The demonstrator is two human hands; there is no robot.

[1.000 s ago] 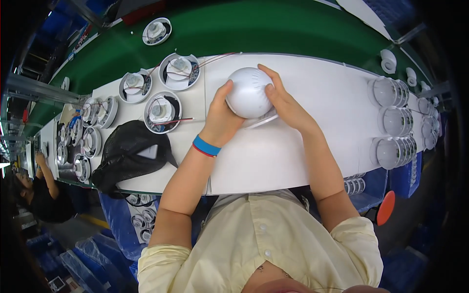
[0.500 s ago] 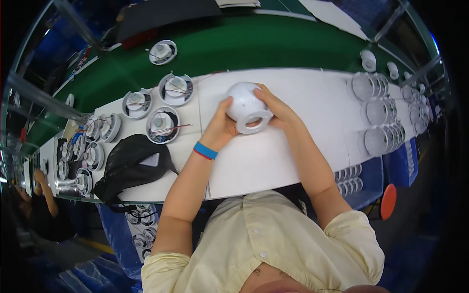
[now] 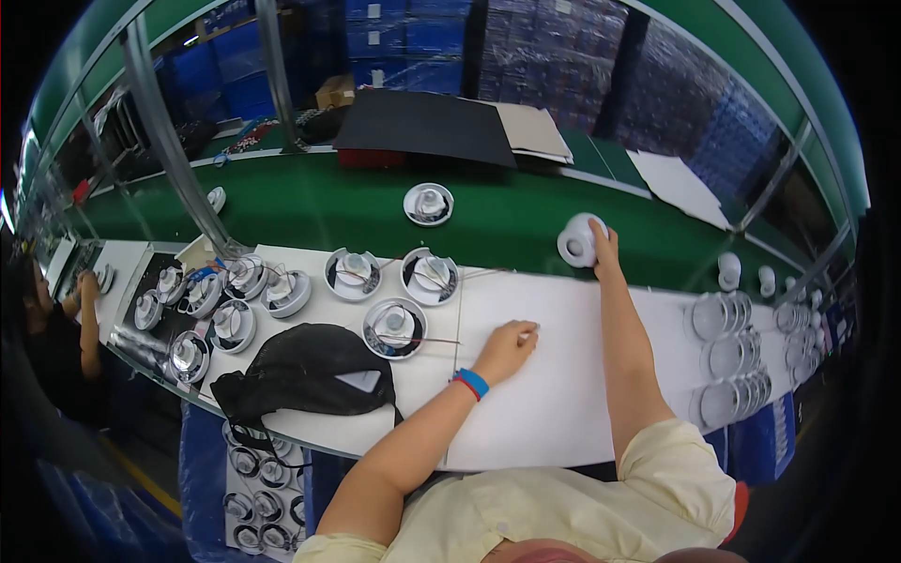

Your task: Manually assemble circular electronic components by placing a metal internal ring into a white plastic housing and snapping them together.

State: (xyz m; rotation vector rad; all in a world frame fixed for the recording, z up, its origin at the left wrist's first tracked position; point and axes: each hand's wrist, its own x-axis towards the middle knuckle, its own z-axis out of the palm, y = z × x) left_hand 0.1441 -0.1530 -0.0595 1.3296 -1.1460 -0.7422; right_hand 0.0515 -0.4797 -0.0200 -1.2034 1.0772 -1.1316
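Note:
My right hand (image 3: 607, 250) reaches out over the green conveyor belt (image 3: 511, 216). It grips a white rounded housing (image 3: 575, 242) by its right side, and a round opening in the housing shows. My left hand (image 3: 507, 350), with a blue wristband (image 3: 471, 382), is over the white tabletop (image 3: 535, 413), fingers curled together. Something small and pale shows at its fingertips, too small to name. Nearest to that hand is an open white housing with wires and a round inner part (image 3: 394, 328), just left of it.
Several similar open units (image 3: 282, 291) stand on the left, behind a black cloth bag (image 3: 310, 375). Stacked clear-and-white round covers (image 3: 718, 357) are at the right. One open unit (image 3: 429, 204) sits on the belt. Metal posts (image 3: 169, 141) rise behind; a co-worker (image 3: 70, 328) is far left.
The white housing, held in both hands over the table before, is now in my right hand alone, out over the belt. My left hand has let go and curled. The view has tilted up.

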